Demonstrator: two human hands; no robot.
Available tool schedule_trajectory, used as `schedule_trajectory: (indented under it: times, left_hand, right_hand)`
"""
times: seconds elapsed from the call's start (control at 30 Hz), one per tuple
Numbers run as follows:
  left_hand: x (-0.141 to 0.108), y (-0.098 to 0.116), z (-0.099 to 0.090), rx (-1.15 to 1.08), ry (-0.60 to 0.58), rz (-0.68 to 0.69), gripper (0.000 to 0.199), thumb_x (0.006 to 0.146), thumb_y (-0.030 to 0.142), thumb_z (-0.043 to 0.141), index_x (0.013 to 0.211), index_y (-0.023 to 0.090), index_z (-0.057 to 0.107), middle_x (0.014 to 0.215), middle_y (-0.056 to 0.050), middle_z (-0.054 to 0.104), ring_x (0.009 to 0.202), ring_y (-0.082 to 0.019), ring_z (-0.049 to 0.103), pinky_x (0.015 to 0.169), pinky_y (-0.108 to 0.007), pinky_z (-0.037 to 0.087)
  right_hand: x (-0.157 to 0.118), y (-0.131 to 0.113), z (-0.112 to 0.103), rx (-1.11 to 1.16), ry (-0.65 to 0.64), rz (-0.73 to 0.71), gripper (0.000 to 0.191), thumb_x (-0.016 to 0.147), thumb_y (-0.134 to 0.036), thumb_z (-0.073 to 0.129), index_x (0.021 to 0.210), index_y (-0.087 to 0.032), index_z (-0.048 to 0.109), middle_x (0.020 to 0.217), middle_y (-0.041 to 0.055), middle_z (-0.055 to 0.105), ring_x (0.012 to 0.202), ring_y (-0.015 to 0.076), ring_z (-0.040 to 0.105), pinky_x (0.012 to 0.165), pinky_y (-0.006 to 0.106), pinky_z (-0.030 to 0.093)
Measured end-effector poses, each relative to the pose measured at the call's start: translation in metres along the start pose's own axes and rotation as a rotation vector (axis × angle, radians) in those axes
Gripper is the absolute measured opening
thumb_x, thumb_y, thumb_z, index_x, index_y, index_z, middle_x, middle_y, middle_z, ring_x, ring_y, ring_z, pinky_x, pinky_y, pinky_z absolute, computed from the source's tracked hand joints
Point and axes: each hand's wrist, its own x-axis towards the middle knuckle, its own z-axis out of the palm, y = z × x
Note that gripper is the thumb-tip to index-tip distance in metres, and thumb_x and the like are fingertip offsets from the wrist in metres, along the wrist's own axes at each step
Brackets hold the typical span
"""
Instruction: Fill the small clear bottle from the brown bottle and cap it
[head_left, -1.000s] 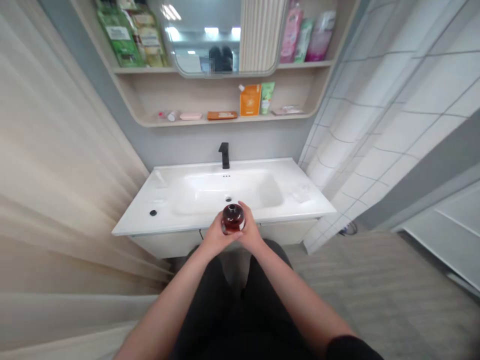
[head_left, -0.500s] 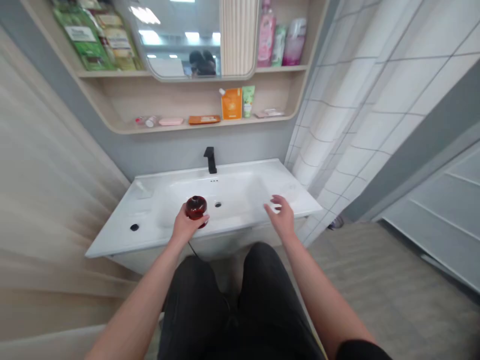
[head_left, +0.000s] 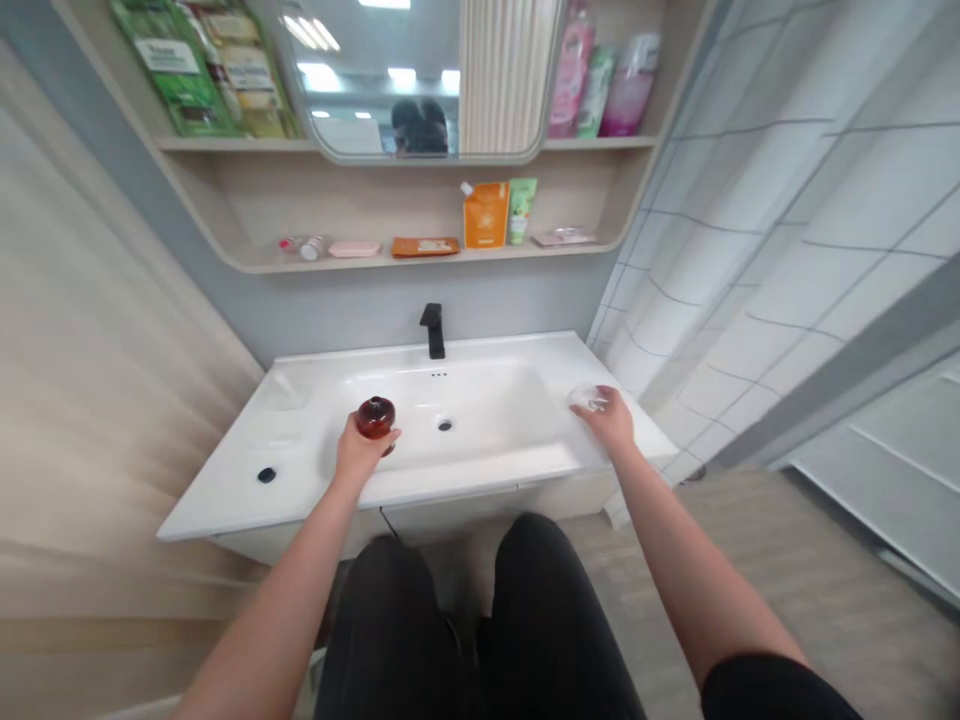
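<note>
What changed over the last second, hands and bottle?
Right hand let go of the dark red bottle and moved right to touch a clear item on the counter. Left hand kept the bottle, shifting it left. Black faucet and shelf unchanged.

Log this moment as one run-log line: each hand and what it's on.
left hand: grips dark red bottle | right hand: touches clear object | setting: white washbasin

Worn on the head, facing forward and down from above the lap: left hand [head_left: 361, 450] and right hand [head_left: 611, 420] close below, white washbasin [head_left: 480, 490] just beyond, wall shelves [head_left: 420, 258] and mirror [head_left: 420, 85] farther off at the top.
</note>
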Motion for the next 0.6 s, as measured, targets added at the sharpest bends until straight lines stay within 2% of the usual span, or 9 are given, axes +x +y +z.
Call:
schedule_trajectory:
  times: [0.1, 0.17, 0.23, 0.3, 0.37, 0.47, 0.6]
  left_hand:
    - [-0.003, 0.003, 0.000, 0.000, -0.028, 0.016, 0.070, 0.068, 0.048, 0.097, 0.125, 0.024, 0.063, 0.116, -0.008, 0.081, 0.108, -0.029, 0.078, 0.098, -0.040, 0.060]
    - [-0.004, 0.006, -0.001, 0.007, -0.046, 0.022, 0.069, 0.068, 0.048, 0.097, 0.125, 0.024, 0.063, 0.115, -0.008, 0.081, 0.108, -0.029, 0.078, 0.097, -0.040, 0.060]
    - [-0.005, 0.009, -0.001, 0.022, -0.065, 0.026, 0.067, 0.069, 0.047, 0.097, 0.123, 0.024, 0.064, 0.114, -0.008, 0.081, 0.107, -0.028, 0.079, 0.096, -0.039, 0.061]
    - [-0.006, 0.011, 0.000, 0.041, -0.084, 0.033, 0.066, 0.069, 0.046, 0.097, 0.123, 0.025, 0.064, 0.113, -0.007, 0.082, 0.105, -0.028, 0.079, 0.095, -0.039, 0.061]
    - [-0.006, 0.011, 0.000, 0.053, -0.105, 0.051, 0.067, 0.069, 0.045, 0.097, 0.124, 0.025, 0.064, 0.114, -0.007, 0.082, 0.104, -0.028, 0.079, 0.095, -0.039, 0.061]
    - [-0.007, 0.013, 0.000, 0.073, -0.126, 0.081, 0.066, 0.070, 0.044, 0.097, 0.125, 0.026, 0.064, 0.115, -0.007, 0.081, 0.106, -0.028, 0.078, 0.098, -0.040, 0.060]
    - [-0.009, 0.017, 0.000, 0.121, -0.146, 0.135, 0.064, 0.072, 0.042, 0.096, 0.124, 0.025, 0.063, 0.116, -0.007, 0.081, 0.108, -0.028, 0.078, 0.097, -0.039, 0.059]
  right_hand:
    - [-0.010, -0.034, 0.038, 0.184, -0.206, -0.063, 0.079, 0.065, -0.054, 0.094, 0.131, -0.022, 0.064, 0.124, 0.0149, 0.076, 0.107, 0.0321, 0.075, 0.094, 0.048, 0.061]
    - [-0.024, -0.064, 0.066, 0.303, -0.398, -0.183, 0.077, 0.066, -0.053, 0.096, 0.130, -0.025, 0.066, 0.131, 0.0137, 0.074, 0.113, 0.0319, 0.074, 0.095, 0.047, 0.062]
    - [-0.041, -0.094, 0.094, 0.367, -0.568, -0.286, 0.075, 0.065, -0.049, 0.098, 0.130, -0.027, 0.068, 0.138, 0.0129, 0.070, 0.116, 0.0308, 0.073, 0.093, 0.044, 0.063]
    - [-0.060, -0.117, 0.119, 0.392, -0.697, -0.328, 0.077, 0.064, -0.044, 0.100, 0.132, -0.028, 0.068, 0.138, 0.0114, 0.070, 0.116, 0.0294, 0.073, 0.093, 0.042, 0.062]
    - [-0.077, -0.132, 0.142, 0.401, -0.751, -0.291, 0.084, 0.063, -0.038, 0.101, 0.138, -0.029, 0.064, 0.130, 0.0091, 0.074, 0.117, 0.0285, 0.072, 0.098, 0.042, 0.061]
    - [-0.096, -0.139, 0.167, 0.399, -0.732, -0.180, 0.088, 0.058, -0.031, 0.102, 0.136, -0.027, 0.062, 0.123, 0.0070, 0.075, 0.118, 0.0282, 0.072, 0.102, 0.043, 0.059]
    - [-0.108, -0.135, 0.180, 0.347, -0.679, -0.164, 0.077, 0.057, -0.031, 0.102, 0.125, -0.026, 0.067, 0.122, 0.0059, 0.076, 0.115, 0.0287, 0.073, 0.105, 0.045, 0.057]
